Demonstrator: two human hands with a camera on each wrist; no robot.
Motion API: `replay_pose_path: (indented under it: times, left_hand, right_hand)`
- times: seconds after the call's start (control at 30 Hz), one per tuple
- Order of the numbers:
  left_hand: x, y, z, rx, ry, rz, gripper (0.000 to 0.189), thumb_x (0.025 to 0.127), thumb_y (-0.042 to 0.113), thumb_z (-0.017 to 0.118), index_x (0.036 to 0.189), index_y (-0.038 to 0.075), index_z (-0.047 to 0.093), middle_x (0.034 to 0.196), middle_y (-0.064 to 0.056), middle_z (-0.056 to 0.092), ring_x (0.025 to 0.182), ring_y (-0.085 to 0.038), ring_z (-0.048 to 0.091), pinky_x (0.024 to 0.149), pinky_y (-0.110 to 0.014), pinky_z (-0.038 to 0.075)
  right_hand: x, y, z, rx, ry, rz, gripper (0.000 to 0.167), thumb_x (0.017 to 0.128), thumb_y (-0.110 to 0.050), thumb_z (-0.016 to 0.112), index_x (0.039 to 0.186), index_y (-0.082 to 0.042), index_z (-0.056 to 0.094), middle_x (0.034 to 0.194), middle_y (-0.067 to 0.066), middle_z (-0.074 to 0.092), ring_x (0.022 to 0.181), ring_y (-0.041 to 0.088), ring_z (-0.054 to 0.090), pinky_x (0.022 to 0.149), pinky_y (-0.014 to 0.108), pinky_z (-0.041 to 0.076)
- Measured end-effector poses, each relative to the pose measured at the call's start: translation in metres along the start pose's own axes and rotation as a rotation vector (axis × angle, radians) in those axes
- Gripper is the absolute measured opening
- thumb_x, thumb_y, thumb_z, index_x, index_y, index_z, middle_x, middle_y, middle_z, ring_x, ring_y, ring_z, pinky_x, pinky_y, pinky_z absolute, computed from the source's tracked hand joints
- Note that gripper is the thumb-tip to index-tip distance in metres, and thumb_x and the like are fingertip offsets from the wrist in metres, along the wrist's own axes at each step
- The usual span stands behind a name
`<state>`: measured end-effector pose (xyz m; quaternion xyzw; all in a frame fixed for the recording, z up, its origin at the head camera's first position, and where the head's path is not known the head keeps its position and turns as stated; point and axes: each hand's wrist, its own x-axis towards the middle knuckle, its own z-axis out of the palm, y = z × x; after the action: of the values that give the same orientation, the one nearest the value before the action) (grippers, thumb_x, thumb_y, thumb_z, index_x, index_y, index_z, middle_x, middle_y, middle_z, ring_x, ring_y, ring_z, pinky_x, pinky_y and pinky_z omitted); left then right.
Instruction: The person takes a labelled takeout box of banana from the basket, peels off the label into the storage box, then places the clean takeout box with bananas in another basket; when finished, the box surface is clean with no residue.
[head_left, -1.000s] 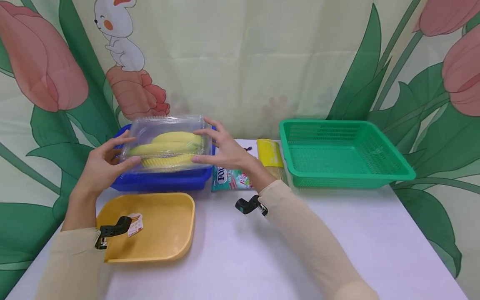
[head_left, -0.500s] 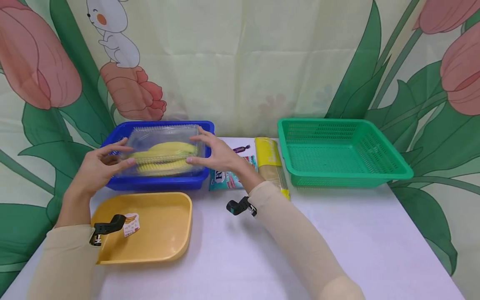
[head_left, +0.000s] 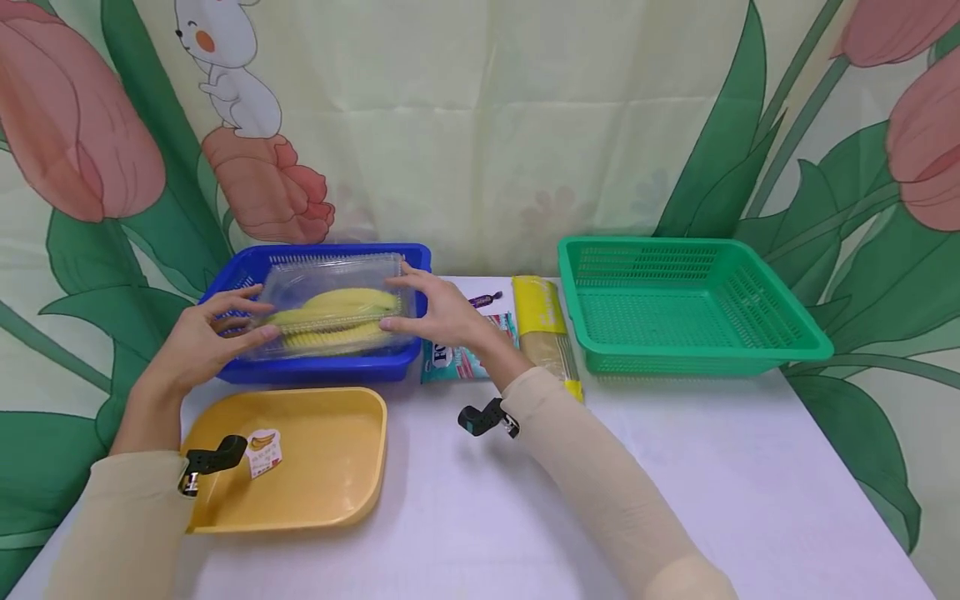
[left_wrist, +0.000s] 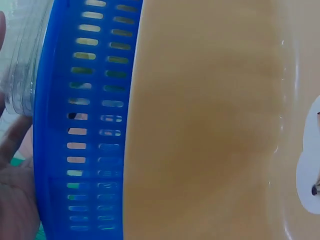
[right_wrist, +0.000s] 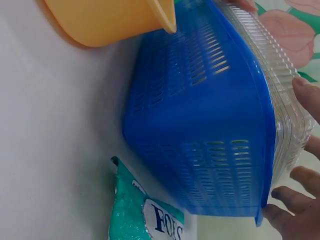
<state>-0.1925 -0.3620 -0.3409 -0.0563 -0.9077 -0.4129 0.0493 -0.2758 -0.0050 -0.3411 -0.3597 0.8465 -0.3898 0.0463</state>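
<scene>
A clear plastic clamshell box (head_left: 341,273) with several yellow bananas (head_left: 352,300) inside sits low in the mouth of the blue basket (head_left: 367,367). Its upper part stands above the basket's rim, as the right wrist view shows. My left hand (head_left: 197,337) grips the box's left end, thumb on the near side and fingers farther back. At the opposite end, my right hand (head_left: 442,307) holds it between thumb and fingers. In the right wrist view, the right fingertips (right_wrist: 287,195) lie close to the basket's rim. The box's underside is hidden by the basket.
Just in front stands a yellow tray (head_left: 322,450) bearing a banana sticker (head_left: 264,452). Right of the blue basket lie a teal FOX'S candy bag (head_left: 450,362), a purple wrapped candy (head_left: 486,298) and a yellow-labelled noodle pack (head_left: 542,312). A green basket (head_left: 697,362) stands farther right.
Both hands have lowered the box of bananas into the blue basket's mouth. Over the last half second they have barely moved.
</scene>
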Motion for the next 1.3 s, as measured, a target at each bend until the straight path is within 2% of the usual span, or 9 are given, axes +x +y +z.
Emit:
replay_pose_path:
  times: [0.3,0.53,0.67,0.7,0.77,0.83,0.93,1.13,1.3]
  left_hand:
    - [-0.001,-0.001,0.001,0.018,-0.034,-0.010,0.048,0.098,0.033,0.071,0.137,0.007,0.062,0.167,-0.010,0.032,0.136,-0.044,0.047,0.082,0.001,0.042]
    - [0.003,-0.005,-0.002,0.062,-0.110,-0.024,0.049,0.102,0.035,0.065,0.140,0.005,0.056,0.166,-0.021,0.027,0.132,-0.058,0.046,0.077,-0.005,0.045]
    - [0.007,-0.007,-0.003,0.099,-0.133,-0.036,0.050,0.103,0.036,0.063,0.142,0.006,0.054,0.167,-0.022,0.026,0.133,-0.059,0.045,0.089,-0.030,0.058]
    - [0.008,-0.007,-0.004,0.104,-0.137,-0.037,0.051,0.103,0.036,0.063,0.143,0.006,0.054,0.167,-0.021,0.026,0.133,-0.059,0.045,0.089,-0.031,0.059]
    - [0.009,-0.006,-0.004,0.113,-0.145,-0.040,0.053,0.103,0.037,0.063,0.144,0.006,0.053,0.167,-0.021,0.024,0.134,-0.059,0.044,0.096,-0.050,0.056]
    - [0.010,-0.005,-0.004,0.114,-0.156,-0.046,0.054,0.102,0.038,0.063,0.145,0.006,0.052,0.168,-0.021,0.023,0.134,-0.059,0.043,0.100,-0.056,0.053]
    - [0.010,-0.004,-0.003,0.112,-0.169,-0.055,0.056,0.102,0.039,0.063,0.146,0.005,0.051,0.169,-0.021,0.021,0.135,-0.059,0.043,0.103,-0.068,0.044]
    - [0.011,-0.006,0.000,0.089,-0.191,-0.064,0.060,0.103,0.040,0.062,0.150,0.006,0.046,0.169,-0.021,0.017,0.136,-0.062,0.040,0.103,-0.071,0.043]
    - [0.014,-0.006,0.001,0.086,-0.206,-0.086,0.064,0.103,0.044,0.059,0.153,0.007,0.043,0.170,-0.022,0.014,0.137,-0.064,0.037,0.103,-0.072,0.041]
  right_hand:
    - [0.001,0.001,0.003,-0.042,-0.014,0.016,0.074,0.092,-0.051,0.073,0.153,-0.015,0.050,0.168,0.004,0.030,0.157,0.020,0.024,0.125,0.043,0.026]
    - [0.003,0.004,0.008,-0.045,0.003,0.032,0.074,0.092,-0.053,0.073,0.152,-0.016,0.051,0.165,0.006,0.036,0.152,0.022,0.034,0.122,0.040,0.033]
    - [0.005,0.005,0.013,-0.108,0.017,0.034,0.071,0.091,-0.054,0.073,0.148,-0.017,0.056,0.159,0.004,0.046,0.148,0.023,0.043,0.119,0.039,0.038]
    - [0.006,0.005,0.015,-0.138,0.020,0.033,0.069,0.091,-0.054,0.073,0.147,-0.017,0.057,0.158,0.004,0.048,0.146,0.023,0.045,0.118,0.040,0.040]
    - [0.006,0.006,0.018,-0.193,0.024,0.029,0.066,0.092,-0.053,0.074,0.144,-0.016,0.060,0.155,0.003,0.051,0.143,0.024,0.049,0.116,0.040,0.042]
    - [0.007,0.007,0.020,-0.242,0.026,0.022,0.063,0.092,-0.053,0.074,0.141,-0.015,0.063,0.155,0.003,0.051,0.141,0.025,0.051,0.115,0.041,0.043]
    - [0.006,0.008,0.022,-0.255,0.023,0.011,0.062,0.091,-0.052,0.075,0.139,-0.012,0.065,0.157,0.005,0.048,0.143,0.026,0.048,0.117,0.044,0.041]
    - [0.005,0.008,0.022,-0.264,-0.013,0.017,0.052,0.100,-0.051,0.062,0.136,-0.013,0.067,0.164,0.010,0.038,0.152,0.031,0.035,0.124,0.051,0.028]
    - [0.004,0.005,0.021,-0.250,-0.049,0.028,0.044,0.105,-0.045,0.055,0.136,-0.015,0.067,0.167,0.013,0.030,0.156,0.034,0.023,0.128,0.047,0.018]
